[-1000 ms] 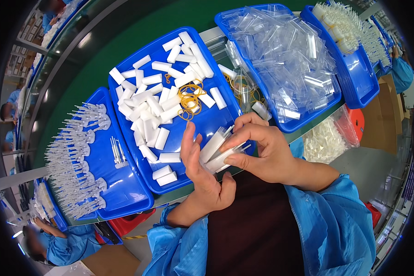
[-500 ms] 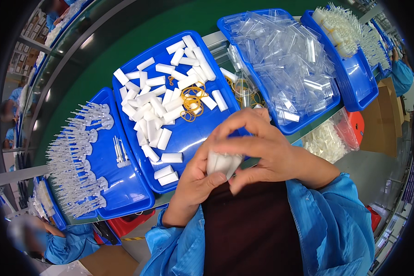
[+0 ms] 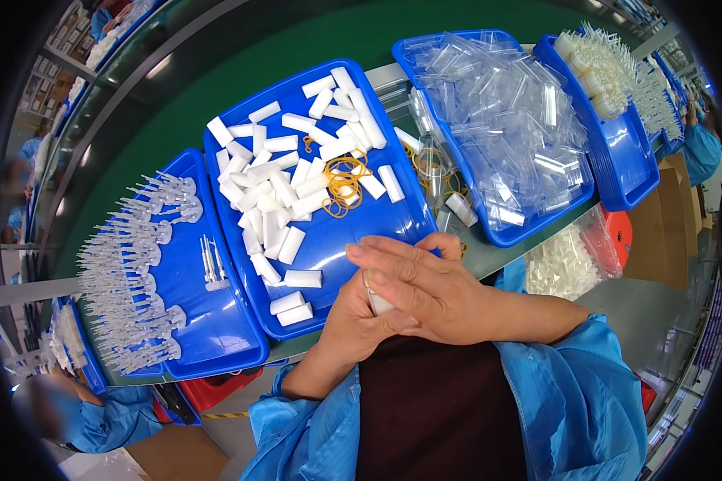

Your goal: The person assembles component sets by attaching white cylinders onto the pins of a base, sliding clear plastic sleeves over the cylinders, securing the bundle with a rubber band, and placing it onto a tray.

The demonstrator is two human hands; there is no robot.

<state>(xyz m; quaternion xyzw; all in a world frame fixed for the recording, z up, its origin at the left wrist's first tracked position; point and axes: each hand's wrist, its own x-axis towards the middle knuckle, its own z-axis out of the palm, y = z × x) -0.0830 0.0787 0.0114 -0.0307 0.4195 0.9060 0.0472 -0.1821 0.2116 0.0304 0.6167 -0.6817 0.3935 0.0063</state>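
In front of my chest both hands close around a small bundle of white pieces (image 3: 379, 303), and only a sliver of it shows. My left hand (image 3: 351, 314) wraps it from the left with curled fingers. Over the top lies my right hand (image 3: 433, 293), its fingers pressed together across the bundle and touching my left hand. Just beyond is a blue tray (image 3: 357, 260) holding many white tube-like pieces (image 3: 281, 188) and a tangle of yellow rubber bands (image 3: 346, 186).
A blue tray of clear plastic sleeves (image 3: 509, 120) stands to the right. A blue tray at left holds rows of thin white-tipped parts (image 3: 128, 297). A loose white roll (image 3: 461, 210) lies between trays. A clear bag of white pieces (image 3: 569, 260) sits lower right. Co-workers are at both edges.
My right hand's fingers have come down from a raised, curved pose to lie flat over the bundle, covering most of it. The view has shifted slightly.
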